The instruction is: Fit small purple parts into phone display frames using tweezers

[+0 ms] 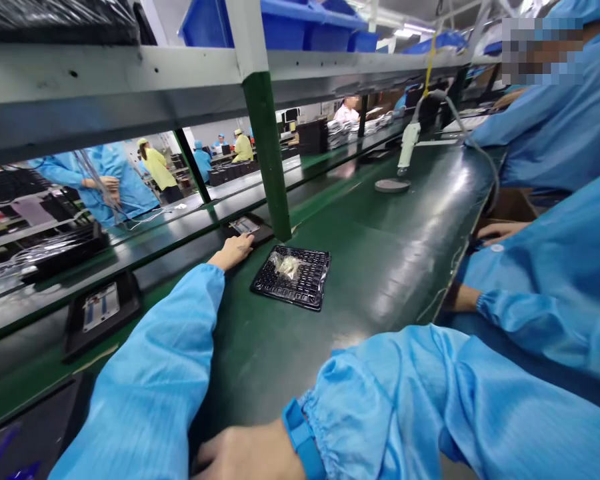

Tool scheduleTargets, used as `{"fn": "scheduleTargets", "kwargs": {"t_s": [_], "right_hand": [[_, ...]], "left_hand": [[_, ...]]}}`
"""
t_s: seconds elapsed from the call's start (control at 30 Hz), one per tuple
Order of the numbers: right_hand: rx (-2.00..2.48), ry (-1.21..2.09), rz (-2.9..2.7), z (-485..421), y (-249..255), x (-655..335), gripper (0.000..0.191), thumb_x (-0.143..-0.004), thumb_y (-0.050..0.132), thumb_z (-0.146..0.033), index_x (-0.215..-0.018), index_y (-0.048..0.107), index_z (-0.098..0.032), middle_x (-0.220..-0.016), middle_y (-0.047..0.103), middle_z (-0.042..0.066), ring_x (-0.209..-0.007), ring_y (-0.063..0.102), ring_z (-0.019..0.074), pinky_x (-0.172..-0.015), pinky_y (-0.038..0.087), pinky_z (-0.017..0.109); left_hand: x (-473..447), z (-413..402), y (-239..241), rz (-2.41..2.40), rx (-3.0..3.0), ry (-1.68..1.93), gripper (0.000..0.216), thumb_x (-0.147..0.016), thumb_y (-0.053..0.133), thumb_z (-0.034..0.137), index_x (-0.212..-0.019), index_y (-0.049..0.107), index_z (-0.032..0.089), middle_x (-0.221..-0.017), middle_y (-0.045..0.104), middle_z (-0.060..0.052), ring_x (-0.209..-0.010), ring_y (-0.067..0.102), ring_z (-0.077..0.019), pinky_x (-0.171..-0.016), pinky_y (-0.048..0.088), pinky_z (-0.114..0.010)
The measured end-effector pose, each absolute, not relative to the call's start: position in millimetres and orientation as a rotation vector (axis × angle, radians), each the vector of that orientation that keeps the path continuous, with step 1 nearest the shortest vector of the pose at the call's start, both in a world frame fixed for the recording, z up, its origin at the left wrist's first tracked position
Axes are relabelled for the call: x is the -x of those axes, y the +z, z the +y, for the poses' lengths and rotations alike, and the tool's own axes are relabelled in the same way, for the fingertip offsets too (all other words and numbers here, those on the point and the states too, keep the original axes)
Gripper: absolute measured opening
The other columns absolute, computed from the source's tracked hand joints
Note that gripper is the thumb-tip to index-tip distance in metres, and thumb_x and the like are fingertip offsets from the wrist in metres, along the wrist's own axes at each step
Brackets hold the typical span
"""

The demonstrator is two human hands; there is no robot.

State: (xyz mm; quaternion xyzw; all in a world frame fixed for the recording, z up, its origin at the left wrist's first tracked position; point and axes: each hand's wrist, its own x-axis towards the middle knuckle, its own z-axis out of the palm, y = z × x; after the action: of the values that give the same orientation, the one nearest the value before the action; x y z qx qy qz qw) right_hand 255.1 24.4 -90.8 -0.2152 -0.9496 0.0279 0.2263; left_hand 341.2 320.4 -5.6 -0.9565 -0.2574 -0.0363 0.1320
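My left hand reaches forward in a blue sleeve and lies flat on the green bench, fingers stretched out, holding nothing. Its fingertips are at the near edge of a small black holder with a flat device on the conveyor belt. Just right of that hand sits a black gridded tray with a small clear plastic bag on it. My right hand rests at the bottom edge, wearing a blue wrist strap; its fingers are mostly cut off.
A green upright post stands just behind the tray. Another black holder with a device lies on the belt at left. A hanging power tool and round disc are farther back. A co-worker's blue sleeves fill the right.
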Motion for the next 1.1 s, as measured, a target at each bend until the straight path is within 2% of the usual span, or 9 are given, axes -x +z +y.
{"fn": "scheduleTargets", "kwargs": {"t_s": [0.13, 0.23, 0.43, 0.53, 0.63, 0.87, 0.93, 1.0, 1.1], "right_hand": [[0.19, -0.296, -2.722, 25.4, -65.7, -254.4, 0.018, -0.095, 0.058, -0.019, -0.088, 0.074, -0.02, -0.115, 0.074, 0.003, -0.105, 0.066, 0.008, -0.079, 0.05, 0.017], [0.217, -0.522, -2.659, 23.3, -49.6, -253.7, 0.025, -0.101, 0.049, -0.026, -0.11, 0.073, -0.024, -0.104, 0.075, -0.001, -0.11, 0.065, 0.0085, -0.067, 0.048, 0.02], [0.247, -0.526, -2.405, 22.1, -17.5, -266.7, 0.027, -0.103, 0.049, -0.035, -0.107, 0.071, -0.02, -0.105, 0.076, 0.001, -0.112, 0.067, 0.0125, -0.084, 0.053, 0.022], [0.348, -0.339, -2.149, 22.2, 1.8, -278.5, 0.024, -0.101, 0.051, -0.028, -0.11, 0.071, -0.019, -0.102, 0.077, 0.006, -0.112, 0.069, 0.0174, -0.095, 0.056, 0.031], [0.696, -0.086, -1.793, 34.6, 14.9, -290.3, 0.02, -0.096, 0.061, -0.031, -0.109, 0.073, -0.023, -0.107, 0.076, 0.008, -0.105, 0.071, 0.0219, -0.095, 0.057, 0.038], [0.904, 0.4, -1.546, 85.3, 17.4, -265.0, 0.025, -0.091, 0.065, -0.043, -0.104, 0.071, -0.023, -0.1, 0.075, 0.005, -0.096, 0.074, 0.0231, -0.086, 0.06, 0.038], [0.941, 0.601, -1.53, 98.9, 16.5, -249.3, 0.029, -0.089, 0.067, -0.047, -0.1, 0.07, -0.021, -0.093, 0.075, 0.005, -0.092, 0.075, 0.0228, -0.08, 0.061, 0.036], [0.965, 0.776, -1.519, 109.0, 14.7, -237.0, 0.034, -0.086, 0.069, -0.05, -0.098, 0.069, -0.019, -0.09, 0.075, 0.006, -0.088, 0.075, 0.0216, -0.075, 0.061, 0.033], [1.004, 0.955, -1.529, 112.9, 9.1, -230.1, 0.039, -0.083, 0.072, -0.053, -0.098, 0.068, -0.017, -0.09, 0.075, 0.007, -0.087, 0.075, 0.0198, -0.072, 0.062, 0.031]], "left_hand": [[-273.3, 310.5, -2.3, -0.816, 2.729, -0.01, 0.037, -0.098, 0.061, 0.037, -0.127, 0.058, 0.016, -0.125, 0.062, -0.01, -0.107, 0.064, -0.0218, -0.091, 0.058, -0.043], [-218.5, 294.6, 3.7, -0.872, 2.694, 0.016, 0.035, -0.098, 0.061, 0.036, -0.125, 0.059, 0.015, -0.121, 0.063, -0.009, -0.104, 0.065, -0.0206, -0.09, 0.058, -0.042], [-119.4, 232.4, 25.5, -0.953, 2.671, 0.029, 0.021, -0.102, 0.046, 0.025, -0.119, 0.056, 0.017, -0.117, 0.064, -0.013, -0.102, 0.066, -0.0231, -0.086, 0.053, -0.035], [-74.5, 175.4, 30.6, -0.989, 2.69, 0.056, 0.022, -0.104, 0.042, 0.029, -0.12, 0.053, 0.018, -0.12, 0.061, -0.012, -0.101, 0.065, -0.0227, -0.082, 0.051, -0.031], [-41.0, 105.7, 26.6, -1.023, 2.724, 0.122, 0.022, -0.104, 0.043, 0.033, -0.121, 0.051, 0.022, -0.119, 0.06, -0.008, -0.092, 0.066, -0.0199, -0.071, 0.049, -0.028], [-3.5, -38.6, 5.9, -0.651, 2.833, 0.08, 0.008, -0.098, 0.048, 0.02, -0.105, 0.052, 0.021, -0.094, 0.06, -0.003, -0.067, 0.061, -0.0168, -0.053, 0.041, -0.031], [0.3, -55.0, 3.2, -0.602, 2.866, -0.015, 0.005, -0.1, 0.047, 0.022, -0.1, 0.052, 0.021, -0.087, 0.059, -0.001, -0.061, 0.057, -0.0151, -0.051, 0.038, -0.031], [-0.8, -57.4, 1.9, -0.571, 2.859, -0.184, 0.021, -0.104, 0.042, 0.034, -0.091, 0.052, 0.021, -0.08, 0.057, 0.0, -0.06, 0.054, -0.0149, -0.052, 0.037, -0.032], [-11.7, -40.6, 0.9, -0.561, 2.785, -0.362, 0.028, -0.105, 0.042, 0.042, -0.089, 0.053, 0.02, -0.081, 0.057, -0.001, -0.07, 0.057, -0.0171, -0.059, 0.039, -0.032]]}}
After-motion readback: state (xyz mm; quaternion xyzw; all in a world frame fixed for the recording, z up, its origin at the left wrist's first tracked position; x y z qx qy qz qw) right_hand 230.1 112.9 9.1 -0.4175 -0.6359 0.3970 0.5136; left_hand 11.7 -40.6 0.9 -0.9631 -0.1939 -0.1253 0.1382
